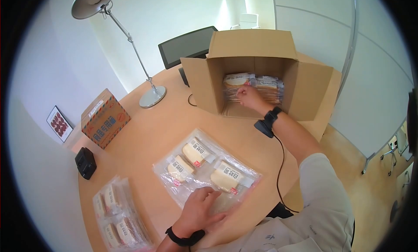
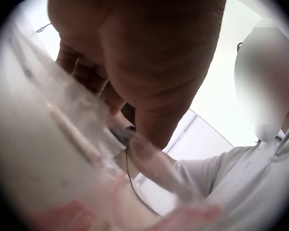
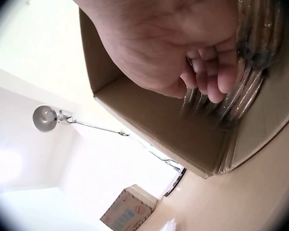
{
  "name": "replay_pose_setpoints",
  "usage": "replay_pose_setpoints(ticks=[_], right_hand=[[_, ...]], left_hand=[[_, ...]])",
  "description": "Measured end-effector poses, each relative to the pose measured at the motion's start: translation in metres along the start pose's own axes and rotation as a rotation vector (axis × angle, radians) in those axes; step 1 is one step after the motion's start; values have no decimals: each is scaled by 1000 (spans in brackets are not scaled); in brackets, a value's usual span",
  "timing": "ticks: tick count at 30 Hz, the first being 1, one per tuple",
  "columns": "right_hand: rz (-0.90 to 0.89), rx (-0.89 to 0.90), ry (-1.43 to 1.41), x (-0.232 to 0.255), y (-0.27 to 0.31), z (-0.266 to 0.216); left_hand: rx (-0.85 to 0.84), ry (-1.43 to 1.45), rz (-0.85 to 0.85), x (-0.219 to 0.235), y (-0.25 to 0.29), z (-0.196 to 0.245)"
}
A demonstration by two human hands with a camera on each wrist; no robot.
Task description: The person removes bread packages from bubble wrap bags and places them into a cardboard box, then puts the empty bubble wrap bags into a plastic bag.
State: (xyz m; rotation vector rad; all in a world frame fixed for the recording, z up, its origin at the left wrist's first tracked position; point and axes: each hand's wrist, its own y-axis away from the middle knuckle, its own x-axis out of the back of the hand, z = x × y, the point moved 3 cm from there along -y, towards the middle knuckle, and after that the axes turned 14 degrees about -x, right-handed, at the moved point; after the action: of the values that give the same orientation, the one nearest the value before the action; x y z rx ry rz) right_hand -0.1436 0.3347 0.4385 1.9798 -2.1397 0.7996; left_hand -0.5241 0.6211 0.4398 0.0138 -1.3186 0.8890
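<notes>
In the head view, my right hand (image 1: 250, 97) is inside the large cardboard box (image 1: 250, 43), right at the front of the bread packs (image 1: 237, 81) standing there in clear wrapping. The right wrist view shows that hand (image 3: 183, 53) palm toward the camera with fingers loosely bent, overlapping the packs (image 3: 241, 96); nothing shows between thumb and fingers. My left hand (image 1: 198, 210) rests on the near edge of a flat clear plastic bag (image 1: 204, 175) holding three visible sliced-bread packs (image 1: 226, 177). Up close, the left hand's thumb (image 2: 144, 147) lies against the clear film.
Another clear bag of bread packs (image 1: 117, 217) lies at the table's near left. A smaller printed carton (image 1: 106, 119), a black device (image 1: 85, 163), a desk lamp (image 1: 152, 96) and a monitor (image 1: 187, 47) stand farther back. A black cable (image 1: 281, 173) runs from the right wrist.
</notes>
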Motion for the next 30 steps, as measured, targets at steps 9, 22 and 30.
replay_pose_setpoints(ticks=[9,22,30], right_hand=[[-308,-307,-47,3,-7,-20],[-1428,69,82,54,306,-133],[-1027,568,111,-5,342,-135]], left_hand=[[246,-123,-142,-13,-3,13],[424,369,-87,-16,12,-22],[417,426,354,10,6,-8]])
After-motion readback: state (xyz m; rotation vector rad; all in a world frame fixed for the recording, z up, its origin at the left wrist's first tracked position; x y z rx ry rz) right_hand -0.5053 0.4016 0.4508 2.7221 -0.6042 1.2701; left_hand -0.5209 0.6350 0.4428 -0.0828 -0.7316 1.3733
